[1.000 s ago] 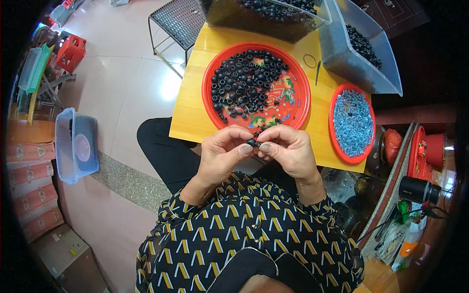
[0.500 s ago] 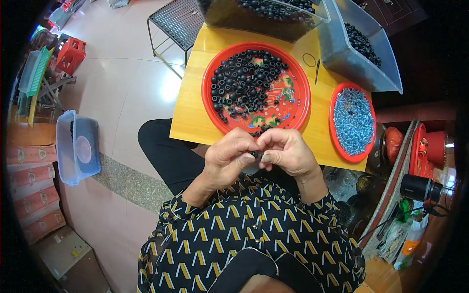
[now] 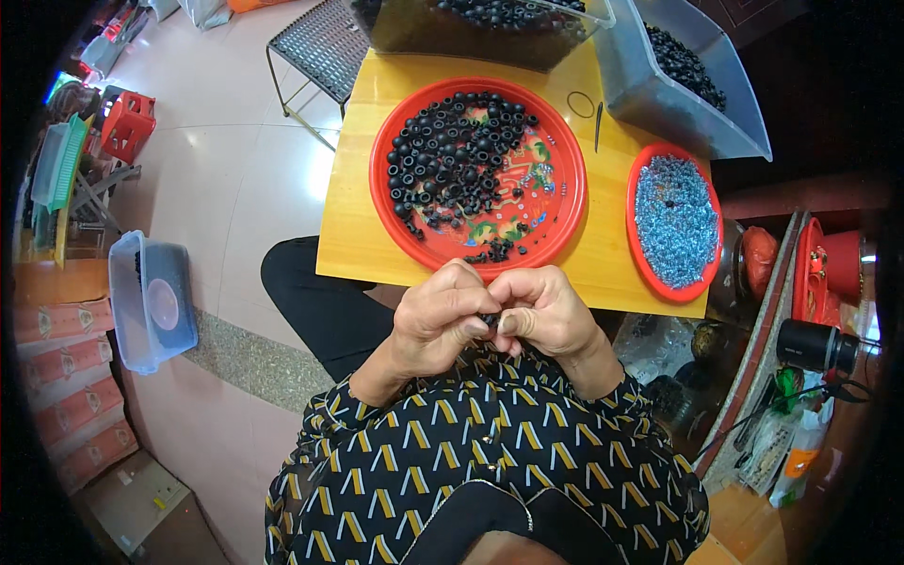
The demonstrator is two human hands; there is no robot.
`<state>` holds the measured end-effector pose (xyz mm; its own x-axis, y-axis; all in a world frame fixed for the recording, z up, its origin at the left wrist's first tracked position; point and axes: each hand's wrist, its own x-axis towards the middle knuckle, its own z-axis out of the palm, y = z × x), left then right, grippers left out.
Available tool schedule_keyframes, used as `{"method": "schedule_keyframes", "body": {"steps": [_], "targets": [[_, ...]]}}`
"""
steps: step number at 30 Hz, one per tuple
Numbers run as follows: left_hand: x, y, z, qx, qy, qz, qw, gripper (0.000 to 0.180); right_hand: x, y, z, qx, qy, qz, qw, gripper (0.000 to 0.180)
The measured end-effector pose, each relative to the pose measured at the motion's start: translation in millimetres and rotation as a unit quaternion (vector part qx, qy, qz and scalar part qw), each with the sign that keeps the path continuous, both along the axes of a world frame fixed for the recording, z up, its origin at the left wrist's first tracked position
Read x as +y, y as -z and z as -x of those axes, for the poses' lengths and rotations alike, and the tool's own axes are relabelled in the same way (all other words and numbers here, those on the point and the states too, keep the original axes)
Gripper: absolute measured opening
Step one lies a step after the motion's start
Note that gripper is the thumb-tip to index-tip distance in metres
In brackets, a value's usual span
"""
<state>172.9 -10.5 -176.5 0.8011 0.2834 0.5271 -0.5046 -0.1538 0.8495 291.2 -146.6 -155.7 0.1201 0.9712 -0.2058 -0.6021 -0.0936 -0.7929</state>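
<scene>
My left hand (image 3: 441, 313) and my right hand (image 3: 548, 315) meet in front of my chest, just off the table's near edge. Fingers of both are pinched around a small black part (image 3: 489, 320), mostly hidden by the fingertips. Beyond them lies a round red tray (image 3: 571, 212) with a floral print. Many black round, hollow caps (image 3: 435, 148) cover its left and far side. Smaller black pieces (image 3: 496, 251) lie at its near rim, closest to my hands, and a few tiny clear bits (image 3: 551, 181) sit on its right side.
On the yellow table (image 3: 353, 212) a smaller red tray (image 3: 633, 229) holds clear bluish pieces (image 3: 676, 221). Two clear bins (image 3: 490, 47) (image 3: 744, 118) of black parts stand at the back. A band (image 3: 581, 105) and a thin dark tool (image 3: 598, 127) lie between. A stool (image 3: 320, 47) stands behind left.
Both hands stay pinched together on the black part, with only slight finger movement. The view has shifted a little, so the table and trays sit slightly further left.
</scene>
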Motion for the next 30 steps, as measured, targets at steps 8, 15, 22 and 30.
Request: {"method": "schedule_keyframes", "body": {"steps": [8, 15, 22, 30], "targets": [[-3, 6, -6, -0.006, -0.053, -0.023, 0.998, 0.016, 2, 4, -1, -0.001, 0.027, 0.007, 1.000, 0.018], [-6, 3, -1, 0.024, -0.049, 0.016, 0.998, 0.025, 7, 4, -5, 0.040, -0.005, -0.006, 0.999, 0.020], [-3, 1, 4, 0.045, -0.127, -0.032, 0.990, 0.016, 9, -8, -1, -0.018, 0.091, 0.053, 0.994, 0.015], [-3, 2, 5, 0.064, -0.095, 0.015, 0.993, 0.017, 8, -12, 6, -0.097, 0.135, 0.035, 0.985, 0.011]]}}
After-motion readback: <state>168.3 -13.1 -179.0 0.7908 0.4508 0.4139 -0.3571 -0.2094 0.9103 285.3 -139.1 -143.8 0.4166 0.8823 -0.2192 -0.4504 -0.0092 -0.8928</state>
